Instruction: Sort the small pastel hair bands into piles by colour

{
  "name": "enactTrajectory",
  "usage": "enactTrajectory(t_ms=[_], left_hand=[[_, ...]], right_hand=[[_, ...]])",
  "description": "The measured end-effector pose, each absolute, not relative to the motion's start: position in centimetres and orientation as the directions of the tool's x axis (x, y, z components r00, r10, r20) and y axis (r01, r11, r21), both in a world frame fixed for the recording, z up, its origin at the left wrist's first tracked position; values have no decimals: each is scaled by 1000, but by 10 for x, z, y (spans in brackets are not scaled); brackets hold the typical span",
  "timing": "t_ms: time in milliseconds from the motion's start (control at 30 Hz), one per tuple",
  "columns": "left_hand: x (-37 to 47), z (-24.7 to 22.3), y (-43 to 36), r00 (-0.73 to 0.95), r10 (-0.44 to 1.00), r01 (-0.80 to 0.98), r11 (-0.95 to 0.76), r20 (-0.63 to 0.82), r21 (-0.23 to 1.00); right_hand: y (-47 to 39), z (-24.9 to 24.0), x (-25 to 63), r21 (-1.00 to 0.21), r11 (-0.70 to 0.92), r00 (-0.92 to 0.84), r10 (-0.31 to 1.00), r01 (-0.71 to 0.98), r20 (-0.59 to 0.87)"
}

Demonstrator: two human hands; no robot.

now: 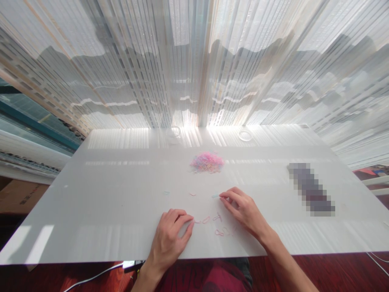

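Note:
My left hand (172,234) rests low on the white table, thumb and forefinger pinched at the end of a thin pink rubber band (197,222). In my right hand (243,209), higher up and to the right, the fingertips close on a light blue rubber band (215,196). Between the hands lie several loose bands, among them a pink one (206,220), a purple one (216,217) and a twisted pink one (219,232). Farther off sit a single pinkish band (192,194) and a bluish one (166,193). Beyond them is a heap of mixed-colour bands (208,162).
A blurred dark oblong thing (311,190) lies on the table (106,194) at the right. Two clear rings (245,136) stand by the far edge, against a sheer curtain (194,73). A white cable (94,277) runs below the front edge.

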State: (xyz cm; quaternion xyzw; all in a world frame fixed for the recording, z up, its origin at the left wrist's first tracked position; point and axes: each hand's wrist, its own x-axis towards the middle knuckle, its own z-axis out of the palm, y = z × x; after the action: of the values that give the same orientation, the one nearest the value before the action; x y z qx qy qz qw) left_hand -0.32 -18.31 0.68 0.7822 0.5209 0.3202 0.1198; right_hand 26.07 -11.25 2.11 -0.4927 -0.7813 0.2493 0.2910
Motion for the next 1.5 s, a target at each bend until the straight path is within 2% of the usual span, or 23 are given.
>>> enactTrajectory(t_ms=[300,667,867,1000,1133,1267,1367,1500], left_hand=[[-2,8,-181,271,886,734,-443,375,515],[-1,11,-181,319,866,725,-485,385,489],[-2,12,-182,322,864,719,-489,387,493],[0,13,-182,313,860,712,-493,402,500],[5,14,-180,303,860,692,-495,411,526],[7,12,-180,307,853,689,-505,422,520],[6,11,-180,310,852,688,-507,421,519],[4,10,-181,309,853,685,-507,421,523]], right_hand=[[-161,25,268,-701,355,-300,931,619,206],[-165,7,249,-603,372,-294,928,706,229],[-165,10,250,-675,359,-261,933,644,248],[-168,16,251,-675,449,-226,890,585,396],[-175,28,254,-479,590,-144,715,650,685],[-173,42,261,-342,600,-124,600,723,791],[-157,44,268,-352,574,-128,633,739,763],[-132,31,284,-420,455,-169,810,785,561]])
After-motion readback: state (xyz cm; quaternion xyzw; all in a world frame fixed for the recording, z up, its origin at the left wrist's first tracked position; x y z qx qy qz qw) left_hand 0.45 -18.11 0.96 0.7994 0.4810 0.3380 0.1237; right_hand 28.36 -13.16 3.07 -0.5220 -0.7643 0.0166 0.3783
